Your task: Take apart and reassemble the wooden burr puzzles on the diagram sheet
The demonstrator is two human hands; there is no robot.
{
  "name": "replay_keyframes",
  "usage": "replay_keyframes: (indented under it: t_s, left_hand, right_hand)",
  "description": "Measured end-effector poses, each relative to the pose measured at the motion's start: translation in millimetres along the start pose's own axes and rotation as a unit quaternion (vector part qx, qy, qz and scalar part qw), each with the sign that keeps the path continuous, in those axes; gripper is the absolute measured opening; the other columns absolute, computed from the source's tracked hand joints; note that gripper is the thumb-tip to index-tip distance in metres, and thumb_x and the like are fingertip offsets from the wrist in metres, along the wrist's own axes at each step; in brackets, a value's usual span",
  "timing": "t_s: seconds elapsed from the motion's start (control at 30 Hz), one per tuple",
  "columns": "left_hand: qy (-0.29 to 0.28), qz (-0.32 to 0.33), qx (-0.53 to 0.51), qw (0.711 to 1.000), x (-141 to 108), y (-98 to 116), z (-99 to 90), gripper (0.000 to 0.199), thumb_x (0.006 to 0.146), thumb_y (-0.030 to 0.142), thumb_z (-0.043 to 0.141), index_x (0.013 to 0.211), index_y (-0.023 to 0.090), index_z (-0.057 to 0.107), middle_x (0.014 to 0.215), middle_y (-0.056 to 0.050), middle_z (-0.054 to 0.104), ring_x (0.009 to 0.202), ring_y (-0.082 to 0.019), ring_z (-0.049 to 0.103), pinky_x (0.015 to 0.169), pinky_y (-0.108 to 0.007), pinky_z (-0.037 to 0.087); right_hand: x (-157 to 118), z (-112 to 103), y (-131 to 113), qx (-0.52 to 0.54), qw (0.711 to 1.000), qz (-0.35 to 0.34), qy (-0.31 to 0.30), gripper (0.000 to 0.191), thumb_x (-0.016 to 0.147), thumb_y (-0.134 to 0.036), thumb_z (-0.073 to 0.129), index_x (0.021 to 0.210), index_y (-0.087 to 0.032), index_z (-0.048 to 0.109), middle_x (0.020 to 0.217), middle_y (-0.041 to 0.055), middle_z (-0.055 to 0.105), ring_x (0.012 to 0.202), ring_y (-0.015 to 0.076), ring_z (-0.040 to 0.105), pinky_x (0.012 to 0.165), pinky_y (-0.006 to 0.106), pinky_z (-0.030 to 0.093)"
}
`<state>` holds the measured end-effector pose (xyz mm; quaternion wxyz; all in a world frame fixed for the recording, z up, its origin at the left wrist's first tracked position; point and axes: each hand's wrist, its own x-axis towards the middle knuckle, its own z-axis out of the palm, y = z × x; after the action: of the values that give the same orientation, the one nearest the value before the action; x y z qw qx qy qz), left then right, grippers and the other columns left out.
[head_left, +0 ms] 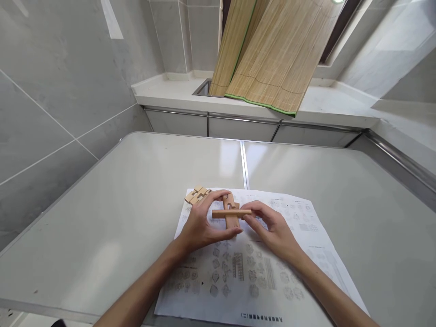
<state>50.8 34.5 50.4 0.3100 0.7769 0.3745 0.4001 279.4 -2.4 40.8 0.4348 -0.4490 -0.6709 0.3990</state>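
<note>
My left hand (200, 226) grips an upright notched wooden puzzle piece (232, 222) between the thumb at its lower end and the fingers at its upper end. A wooden bar (220, 214) lies crosswise over that piece, and a further bit of wood shows behind them. With thumb and fingers closed together, my right hand (272, 223) holds the bar's right end. Just beyond my left hand, several notched wooden pieces (196, 195) rest on the corner of a printed sheet (238, 297). Whether the crossed pieces interlock, I cannot tell.
The sheet, covered in small diagrams, lies on a pale folding table (143, 190) with a metal seam (244, 159). Behind the table runs a white counter (170, 96) with a sink (203, 87) and a hanging bamboo blind (272, 54). Grey tiled walls (68, 68) enclose the space.
</note>
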Motion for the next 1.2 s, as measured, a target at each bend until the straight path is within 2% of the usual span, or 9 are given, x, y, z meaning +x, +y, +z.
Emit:
replay_keyframes:
  t_s: [0.13,0.37,0.63,0.93,1.2]
  left_hand:
    - [-0.011,0.006,-0.011,1.0,0.1,1.7,1.1,0.078,0.072,0.046,0.095,0.137,0.022,0.061,0.132,-0.013,0.072,0.12,-0.033,0.07,0.104,-0.048,0.057]
    - [-0.022,0.039,-0.021,0.999,-0.1,-2.2,2.2,0.067,0.076,0.044,0.093,0.133,0.022,0.063,0.137,-0.014,0.07,0.128,-0.033,0.068,0.11,-0.05,0.054]
    - [-0.059,0.014,0.012,0.998,-5.5,-12.6,4.8,0.056,0.094,0.046,0.077,0.143,0.025,0.059,0.153,-0.016,0.057,0.144,-0.034,0.055,0.118,-0.054,0.048]
    - [-0.06,0.012,0.012,0.998,-1.4,-19.3,4.0,0.048,0.098,0.048,0.073,0.138,0.023,0.065,0.148,-0.015,0.062,0.14,-0.033,0.058,0.116,-0.052,0.048]
    - [-0.08,0.018,0.026,0.996,-1.0,-20.5,4.1,0.05,0.101,0.053,0.066,0.142,0.024,0.063,0.146,-0.014,0.064,0.145,-0.034,0.053,0.12,-0.052,0.043]
  right_hand:
    - [-1.0,2.6,0.6,0.034,0.999,0.017,-0.003,0.018,0.106,-0.041,0.062,0.107,-0.026,0.071,0.101,0.0051,0.075,0.085,0.0212,0.07,0.082,0.037,0.056]
    - [-3.6,-1.7,3.6,0.071,0.997,0.021,-0.013,0.016,0.104,-0.039,0.067,0.106,-0.024,0.072,0.083,0.0022,0.072,0.077,0.019,0.067,0.076,0.033,0.052]
    - [-3.3,0.0,7.9,0.1,0.993,0.054,-0.032,0.024,0.104,-0.044,0.067,0.108,-0.021,0.069,0.068,-0.001,0.065,0.064,0.0167,0.059,0.067,0.032,0.045]
    - [-2.6,1.2,3.8,0.152,0.981,0.102,-0.061,0.032,0.103,-0.051,0.066,0.108,-0.02,0.068,0.054,-0.006,0.055,0.051,0.0136,0.048,0.056,0.029,0.039]
    - [-3.5,-1.3,2.7,0.168,0.976,0.118,-0.072,0.029,0.102,-0.05,0.068,0.107,-0.021,0.066,0.047,-0.0091,0.052,0.043,0.011,0.043,0.051,0.026,0.037]
